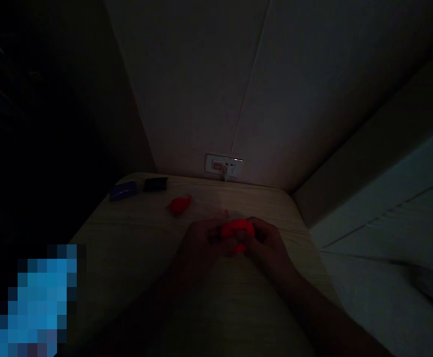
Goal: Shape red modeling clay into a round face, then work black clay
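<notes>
Both hands are round a bright red, soft-looking lump like modelling clay (pixel 237 226), held just above the table. My left hand (pixel 205 240) is closed on its left side. From the other side my right hand (pixel 270 243) grips it, thumb pressed across the front. Fingertips cover part of the lump. Beyond my hands lies a tiny red scrap (pixel 226 213). A second red piece (pixel 179 205), rounded with a pointed tip, rests on the table to the left.
A purple packet (pixel 123 191) and a black packet (pixel 155 184) lie at the far left of the wooden table (pixel 216 317). A wall socket with a plug (pixel 224 166) sits behind the back edge. A pale surface is at right. The room is very dark; a pixelated blue patch covers the lower left.
</notes>
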### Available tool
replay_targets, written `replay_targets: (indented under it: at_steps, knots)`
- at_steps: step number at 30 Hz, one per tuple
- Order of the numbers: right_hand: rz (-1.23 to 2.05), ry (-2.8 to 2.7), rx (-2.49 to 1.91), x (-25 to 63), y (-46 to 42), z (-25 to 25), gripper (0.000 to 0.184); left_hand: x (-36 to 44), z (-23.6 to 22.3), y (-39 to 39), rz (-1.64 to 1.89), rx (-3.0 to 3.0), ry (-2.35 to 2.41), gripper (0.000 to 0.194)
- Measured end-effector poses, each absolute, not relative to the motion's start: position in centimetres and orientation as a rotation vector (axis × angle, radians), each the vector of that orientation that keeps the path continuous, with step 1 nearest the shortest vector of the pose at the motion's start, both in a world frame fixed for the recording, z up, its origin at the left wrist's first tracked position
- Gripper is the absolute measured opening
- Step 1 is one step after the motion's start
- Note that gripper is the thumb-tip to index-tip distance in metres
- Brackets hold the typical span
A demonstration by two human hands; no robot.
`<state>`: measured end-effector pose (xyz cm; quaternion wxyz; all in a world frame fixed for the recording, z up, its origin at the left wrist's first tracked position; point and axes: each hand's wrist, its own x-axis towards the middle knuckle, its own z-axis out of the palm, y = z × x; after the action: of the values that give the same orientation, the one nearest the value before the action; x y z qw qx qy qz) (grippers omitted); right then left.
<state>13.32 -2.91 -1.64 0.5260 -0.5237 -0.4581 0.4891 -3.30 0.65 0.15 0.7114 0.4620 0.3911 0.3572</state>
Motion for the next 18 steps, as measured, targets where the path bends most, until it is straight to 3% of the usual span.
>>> replay_targets:
  at_steps: [6, 13, 18]
  knots:
    - [1.198, -1.055, -1.226, 13.42, -2.97, -1.77, 0.031, -3.20, 0.19, 0.67, 0.806, 0.983, 0.864, 0.029]
    - [1.261, -0.897, -1.080, 13.47, -2.81, -1.69, 0.017, -3.38, 0.28, 1.04, 0.859, 0.928, 0.924, 0.045]
    - [1.184, -0.844, -1.152, 13.52, -2.36, -1.86, 0.022, -3.61, 0.52, 1.18, 0.886, 0.869, 0.857, 0.052]
